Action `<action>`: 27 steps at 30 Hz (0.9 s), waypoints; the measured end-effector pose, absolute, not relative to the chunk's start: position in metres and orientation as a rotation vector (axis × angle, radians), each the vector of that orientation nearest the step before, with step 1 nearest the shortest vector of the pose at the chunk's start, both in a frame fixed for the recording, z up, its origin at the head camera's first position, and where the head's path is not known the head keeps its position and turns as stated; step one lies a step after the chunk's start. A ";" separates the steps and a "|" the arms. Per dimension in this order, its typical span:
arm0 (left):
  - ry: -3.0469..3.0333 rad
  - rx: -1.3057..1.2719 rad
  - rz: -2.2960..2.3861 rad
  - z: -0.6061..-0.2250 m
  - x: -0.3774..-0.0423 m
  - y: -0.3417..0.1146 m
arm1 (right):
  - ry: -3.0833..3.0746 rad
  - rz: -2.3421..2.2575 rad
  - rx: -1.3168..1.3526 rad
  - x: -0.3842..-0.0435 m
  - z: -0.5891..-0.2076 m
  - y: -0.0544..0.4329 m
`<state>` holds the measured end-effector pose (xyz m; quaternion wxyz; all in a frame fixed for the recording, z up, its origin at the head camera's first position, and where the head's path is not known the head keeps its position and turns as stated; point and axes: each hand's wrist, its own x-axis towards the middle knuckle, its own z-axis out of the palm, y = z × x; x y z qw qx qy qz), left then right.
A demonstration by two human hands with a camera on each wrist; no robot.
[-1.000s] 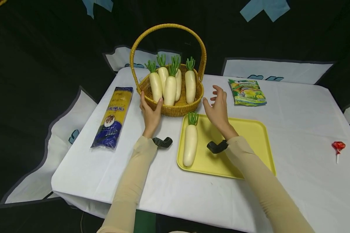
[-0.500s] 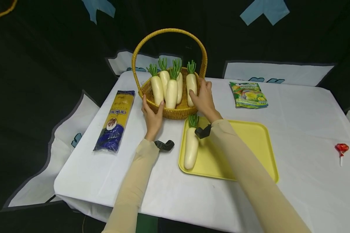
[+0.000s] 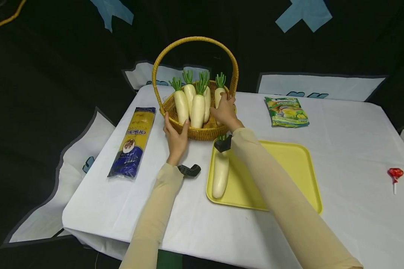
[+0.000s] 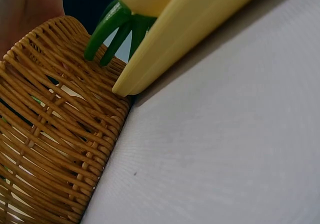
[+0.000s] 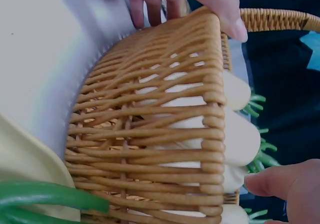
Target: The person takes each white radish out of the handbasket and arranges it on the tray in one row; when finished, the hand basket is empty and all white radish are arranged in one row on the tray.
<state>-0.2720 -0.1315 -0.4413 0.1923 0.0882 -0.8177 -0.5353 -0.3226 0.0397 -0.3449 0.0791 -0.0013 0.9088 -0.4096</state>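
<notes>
A brown wicker basket (image 3: pixel 205 133) with a tall arched handle holds several white radishes (image 3: pixel 198 110) with green stalks. My left hand (image 3: pixel 177 140) grips the basket's near left side, thumb over the rim and fingers outside, as the right wrist view shows. My right hand (image 3: pixel 227 112) reaches over the near right rim, its fingers and thumb about the rightmost radish (image 3: pixel 219 95). The hand covers most of that radish, and whether it is gripped cannot be made out. Another white radish (image 3: pixel 220 177) lies along the left side of a yellow tray (image 3: pixel 289 168); the right wrist's black mount overlaps its top.
A yellow and blue pasta packet (image 3: pixel 132 144) lies left of the basket. Farther right are a green and yellow food packet (image 3: pixel 287 112) and a red lollipop (image 3: pixel 395 173). The tray's far left corner lies close to the basket, on a white-covered table (image 3: pixel 350 149).
My right hand has moved left from beside the basket, over its rim, to the rightmost radish. My left hand has stayed on the basket, and the radishes have kept their places.
</notes>
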 end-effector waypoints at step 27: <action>-2.341 0.251 -1.446 -0.441 -0.270 -0.136 | 2.845 -1.087 0.004 -0.331 -0.366 0.024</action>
